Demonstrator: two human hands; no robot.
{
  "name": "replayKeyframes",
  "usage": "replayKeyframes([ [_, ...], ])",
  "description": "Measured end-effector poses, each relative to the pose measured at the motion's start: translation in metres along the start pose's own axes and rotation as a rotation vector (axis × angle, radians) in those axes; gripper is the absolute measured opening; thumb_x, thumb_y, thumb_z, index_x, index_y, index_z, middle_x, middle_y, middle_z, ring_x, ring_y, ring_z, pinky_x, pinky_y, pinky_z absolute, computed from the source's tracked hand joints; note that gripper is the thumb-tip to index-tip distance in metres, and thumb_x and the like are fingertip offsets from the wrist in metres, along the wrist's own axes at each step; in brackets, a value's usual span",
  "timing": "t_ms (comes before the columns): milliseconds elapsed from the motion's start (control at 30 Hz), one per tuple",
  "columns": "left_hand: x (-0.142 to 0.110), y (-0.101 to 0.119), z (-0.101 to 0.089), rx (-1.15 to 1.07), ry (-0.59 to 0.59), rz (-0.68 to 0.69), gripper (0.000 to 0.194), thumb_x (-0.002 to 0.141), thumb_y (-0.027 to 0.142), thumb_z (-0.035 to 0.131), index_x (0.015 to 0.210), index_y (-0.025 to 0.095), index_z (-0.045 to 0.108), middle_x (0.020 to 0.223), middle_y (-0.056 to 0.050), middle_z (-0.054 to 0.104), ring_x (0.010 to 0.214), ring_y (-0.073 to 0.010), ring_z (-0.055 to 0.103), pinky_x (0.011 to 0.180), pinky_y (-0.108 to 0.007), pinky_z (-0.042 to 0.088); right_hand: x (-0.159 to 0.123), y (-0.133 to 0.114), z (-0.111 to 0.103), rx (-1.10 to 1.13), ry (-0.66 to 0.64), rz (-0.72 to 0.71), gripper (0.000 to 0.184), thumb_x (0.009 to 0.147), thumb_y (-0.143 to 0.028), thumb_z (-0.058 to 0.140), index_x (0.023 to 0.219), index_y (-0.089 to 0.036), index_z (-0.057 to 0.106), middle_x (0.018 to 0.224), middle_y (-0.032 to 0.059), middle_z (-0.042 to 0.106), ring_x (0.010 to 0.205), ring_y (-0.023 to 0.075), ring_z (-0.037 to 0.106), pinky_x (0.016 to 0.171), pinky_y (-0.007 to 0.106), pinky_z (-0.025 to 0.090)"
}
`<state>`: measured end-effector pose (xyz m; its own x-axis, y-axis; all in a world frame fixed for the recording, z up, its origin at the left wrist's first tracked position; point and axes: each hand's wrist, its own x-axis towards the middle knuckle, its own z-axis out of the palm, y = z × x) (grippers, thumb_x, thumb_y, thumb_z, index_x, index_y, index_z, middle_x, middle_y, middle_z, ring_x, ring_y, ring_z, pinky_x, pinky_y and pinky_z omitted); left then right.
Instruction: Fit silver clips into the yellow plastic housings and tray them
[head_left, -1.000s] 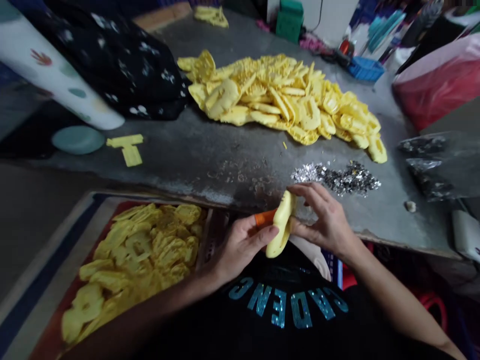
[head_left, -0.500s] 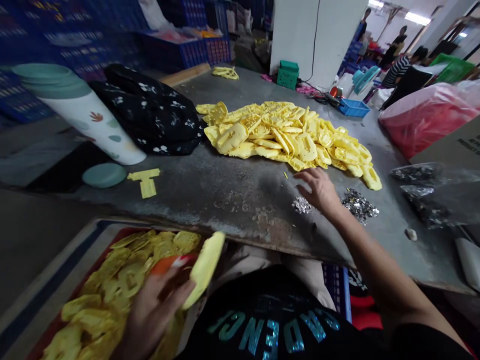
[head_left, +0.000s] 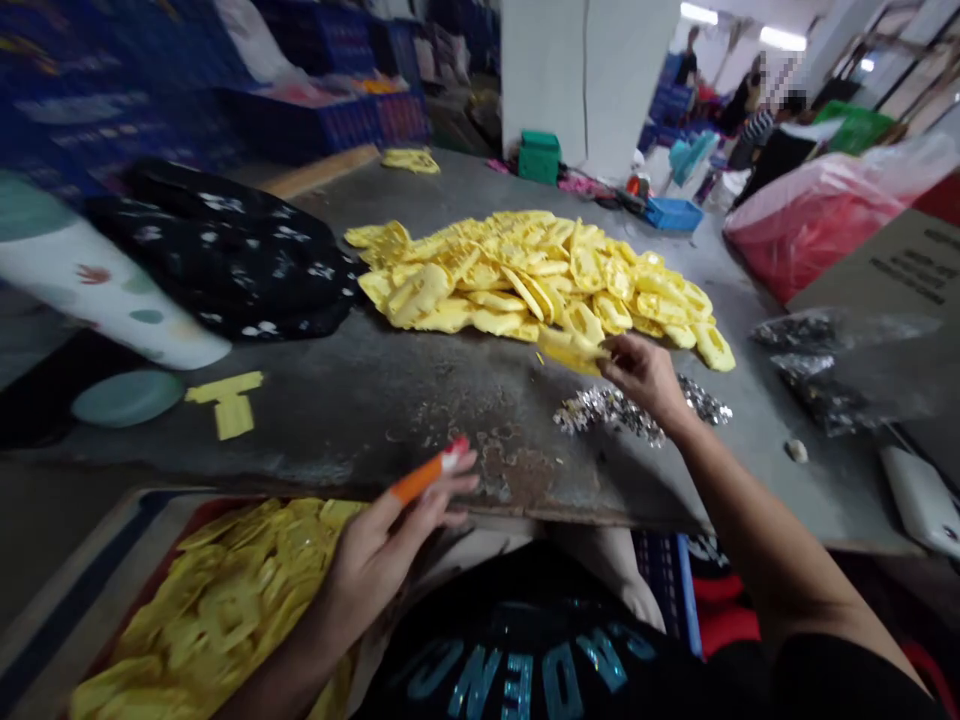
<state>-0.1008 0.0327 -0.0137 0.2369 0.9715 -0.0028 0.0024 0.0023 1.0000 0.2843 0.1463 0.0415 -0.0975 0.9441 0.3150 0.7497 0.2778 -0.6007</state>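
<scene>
My right hand (head_left: pixel 646 376) pinches the end of a yellow molded plastic piece (head_left: pixel 568 352), in front of a large pile of similar yellow pieces (head_left: pixel 480 270). Just below that hand lie small shiny silver metal parts (head_left: pixel 604 412), partly hidden by the wrist. My left hand (head_left: pixel 394 540) hovers over the table's near edge with fingers stretched out and nothing in it. An orange cover with a red and white tip (head_left: pixel 427 478) sits on its index finger. Beneath the left forearm, a crate (head_left: pixel 161 560) is filled with yellow pieces (head_left: pixel 232 610).
A tumbler (head_left: pixel 112 290), its round lid (head_left: pixel 127 398) and a black patterned bag (head_left: pixel 240 250) are on the left. Yellow strips (head_left: pixel 229 400) lie nearby. Bags of metal parts (head_left: pixel 817 375), a carton (head_left: pixel 892 270) and a white device (head_left: pixel 919 500) occupy the right. People work far behind.
My left hand has let go of a yellow piece and moved up and right from the crate. My right hand, empty before, now grips a yellow piece. The silver parts are spread wider.
</scene>
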Motion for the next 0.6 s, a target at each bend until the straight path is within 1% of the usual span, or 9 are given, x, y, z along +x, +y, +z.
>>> replayKeyframes([
  [67,0.029,0.01,0.036,-0.255,-0.128,-0.001,0.059,0.111,0.035,0.075,0.169,0.042,0.064,0.178,-0.009,0.06,0.155,-0.0353,0.068,0.107,-0.043,0.071,-0.036,-0.014,0.005,0.196,-0.015,0.105,0.035,0.11,-0.055,0.059,0.121,-0.024,0.072,0.087,0.0006,0.074,0.072,0.0153,0.068,0.065,0.028,0.056],
  [100,0.039,0.014,0.052,-0.381,-0.177,0.018,0.061,0.111,0.035,0.075,0.169,0.042,0.063,0.181,-0.007,0.056,0.163,-0.0335,0.06,0.119,-0.044,0.065,-0.055,-0.024,0.012,0.327,-0.031,0.162,0.04,0.111,-0.061,0.057,0.121,-0.025,0.072,0.084,-0.001,0.074,0.069,0.0136,0.069,0.062,0.025,0.056],
  [133,0.047,0.017,0.065,-0.48,-0.231,0.028,0.059,0.109,0.037,0.076,0.167,0.037,0.066,0.181,-0.009,0.056,0.165,-0.0345,0.057,0.126,-0.048,0.06,-0.074,-0.036,0.021,0.653,-0.094,0.262,0.042,0.106,-0.063,0.066,0.117,-0.024,0.072,0.081,-0.0011,0.075,0.067,0.0133,0.07,0.058,0.024,0.054],
  [200,0.056,0.022,0.082,-0.603,-0.313,0.012,0.058,0.107,0.039,0.079,0.164,0.032,0.07,0.179,-0.011,0.058,0.161,-0.0346,0.062,0.13,-0.052,0.056,-0.108,-0.06,0.039,1.162,-0.235,0.448,0.045,0.094,-0.065,0.083,0.107,-0.023,0.073,0.074,-0.0025,0.075,0.061,0.0114,0.068,0.055,0.021,0.054],
  [300,0.057,0.023,0.09,-0.671,-0.408,-0.017,0.068,0.1,0.033,0.088,0.165,0.033,0.068,0.175,-0.007,0.064,0.154,-0.0294,0.069,0.129,-0.045,0.058,-0.145,-0.082,0.053,1.404,-0.277,0.535,0.048,0.091,-0.065,0.089,0.101,-0.023,0.07,0.069,-0.0039,0.074,0.058,0.0107,0.069,0.057,0.02,0.055],
  [367,0.054,0.022,0.092,-0.692,-0.443,-0.033,0.073,0.095,0.032,0.092,0.164,0.033,0.069,0.167,-0.006,0.071,0.152,-0.0297,0.071,0.125,-0.042,0.061,-0.162,-0.078,0.043,1.112,-0.253,0.371,0.046,0.1,-0.069,0.077,0.107,-0.024,0.073,0.074,-0.0027,0.077,0.063,0.0129,0.073,0.06,0.023,0.058],
  [433,0.052,0.022,0.093,-0.707,-0.437,-0.1,0.068,0.093,0.039,0.093,0.158,0.031,0.074,0.157,-0.008,0.079,0.147,-0.0337,0.075,0.119,-0.045,0.066,-0.174,-0.057,0.018,0.601,-0.154,0.18,0.041,0.105,-0.066,0.072,0.115,-0.026,0.079,0.089,-0.0006,0.083,0.076,0.0161,0.078,0.071,0.029,0.063],
  [500,0.049,0.024,0.095,-0.722,-0.425,-0.228,0.064,0.094,0.05,0.088,0.154,0.032,0.077,0.148,-0.007,0.083,0.14,-0.0379,0.079,0.11,-0.048,0.072,-0.181,-0.023,-0.016,0.316,0.024,0.205,0.026,0.1,-0.05,0.082,0.115,-0.029,0.083,0.109,0.0033,0.086,0.101,0.0224,0.079,0.093,0.039,0.063],
  [600,0.045,0.026,0.096,-0.716,-0.393,-0.463,0.068,0.1,0.065,0.072,0.157,0.027,0.076,0.148,-0.009,0.084,0.136,-0.0408,0.08,0.096,-0.044,0.076,-0.183,0.034,-0.059,0.047,0.289,0.344,0.013,0.104,-0.031,0.069,0.101,-0.027,0.081,0.1,0.0051,0.076,0.102,0.0259,0.069,0.108,0.051,0.052],
])
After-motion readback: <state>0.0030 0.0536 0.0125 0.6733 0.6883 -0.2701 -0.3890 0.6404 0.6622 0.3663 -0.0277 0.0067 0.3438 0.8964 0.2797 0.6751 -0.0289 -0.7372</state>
